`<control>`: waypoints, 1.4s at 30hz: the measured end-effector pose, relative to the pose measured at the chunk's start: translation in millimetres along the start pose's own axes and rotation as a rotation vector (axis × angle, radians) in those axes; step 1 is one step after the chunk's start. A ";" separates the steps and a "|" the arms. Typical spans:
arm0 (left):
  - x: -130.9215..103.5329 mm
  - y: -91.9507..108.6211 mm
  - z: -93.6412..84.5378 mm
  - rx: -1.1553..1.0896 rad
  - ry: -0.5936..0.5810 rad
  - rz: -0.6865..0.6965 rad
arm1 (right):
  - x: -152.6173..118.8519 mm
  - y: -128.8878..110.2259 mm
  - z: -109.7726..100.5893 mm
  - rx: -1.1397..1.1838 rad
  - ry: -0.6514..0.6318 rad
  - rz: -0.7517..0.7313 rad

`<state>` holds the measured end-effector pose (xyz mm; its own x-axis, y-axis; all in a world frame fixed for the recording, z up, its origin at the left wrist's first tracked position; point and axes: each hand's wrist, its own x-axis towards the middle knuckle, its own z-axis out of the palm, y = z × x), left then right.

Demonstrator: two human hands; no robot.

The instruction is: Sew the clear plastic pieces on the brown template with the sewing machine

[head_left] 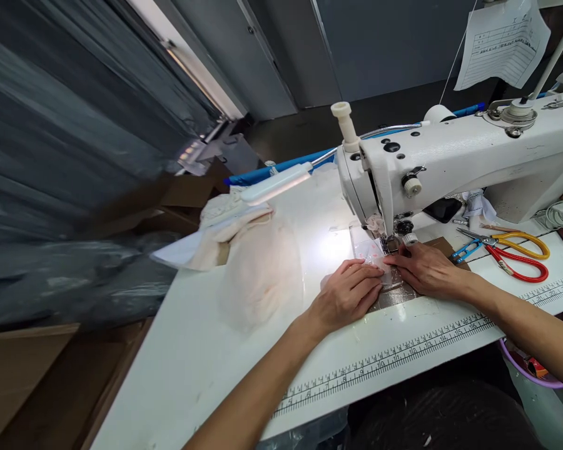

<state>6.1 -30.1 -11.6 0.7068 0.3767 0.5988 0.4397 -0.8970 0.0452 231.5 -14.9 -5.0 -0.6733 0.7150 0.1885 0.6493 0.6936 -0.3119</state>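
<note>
A white sewing machine [431,159] stands on the table, its presser foot [390,245] low over a thin pale piece of fabric [368,250] with pinkish marks. My left hand [349,292] lies on the fabric to the left of the foot, fingers stretched out and pressing it down. Close in at the right of the foot is my right hand [425,270], thumb and fingers drawn together at the fabric's edge. The fingertips partly cover the fabric, and the needle's tip is too small to make out.
Scissors with red and yellow handles [520,247] and blue thread snips [466,250] lie right of my right hand. A sheer pale heap of cloth [263,281] rests on the left. A lit lamp [276,183] hangs over the table [178,362], whose front edge carries a ruler [380,365].
</note>
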 end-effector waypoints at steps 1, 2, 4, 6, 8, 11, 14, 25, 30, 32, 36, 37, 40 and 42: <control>-0.2 0.0 0.1 0.000 0.001 0.001 | -0.3 0.1 0.1 0.002 0.002 -0.001; -0.2 -0.1 0.2 0.001 0.002 0.002 | -0.5 0.1 0.2 0.004 0.002 -0.002; -0.1 -0.1 0.4 0.000 0.001 0.001 | -0.7 0.0 0.2 0.011 -0.002 0.001; 0.3 0.0 0.4 -0.004 -0.001 -0.004 | -1.3 -0.2 -0.6 0.024 -0.005 0.006; 1.0 0.2 0.3 -0.010 -0.001 -0.008 | -2.6 -0.6 -2.7 0.053 -0.004 0.011; 1.7 0.3 0.0 -0.015 0.004 -0.004 | -6.3 -1.8 -7.3 0.132 -0.010 0.014; 1.9 0.0 -0.3 -0.011 0.009 -0.003 | -10.0 -3.9 -10.3 0.158 -0.049 -0.023; 2.0 1.2 -1.7 0.003 0.012 -0.013 | -10.3 -6.8 -5.9 0.039 -0.031 -0.121; 4.1 -0.8 -12.2 0.059 0.036 -0.081 | -11.6 -6.5 -4.9 0.054 0.009 -0.119; 4.3 -4.4 -16.6 0.079 0.016 -0.120 | -11.8 -6.7 -4.3 0.059 0.024 -0.112; 1.5 -12.4 -17.9 0.071 -0.144 -0.166 | -12.1 -6.9 -2.9 0.063 0.041 -0.112; 0.5 -13.9 -16.9 0.055 -0.176 -0.170 | -12.3 -6.8 -2.6 0.070 0.042 -0.113; -2.3 -16.8 -13.1 -0.006 -0.200 -0.165 | -12.8 -6.4 -2.1 0.085 0.047 -0.112; -3.7 -17.5 -11.1 -0.040 -0.176 -0.156 | -12.9 -6.5 -2.3 0.088 0.051 -0.111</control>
<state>-10.3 -18.4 -5.7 0.7194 0.5426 0.4336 0.5312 -0.8320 0.1597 236.7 -28.4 -3.3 -0.7188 0.6395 0.2725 0.5369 0.7598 -0.3668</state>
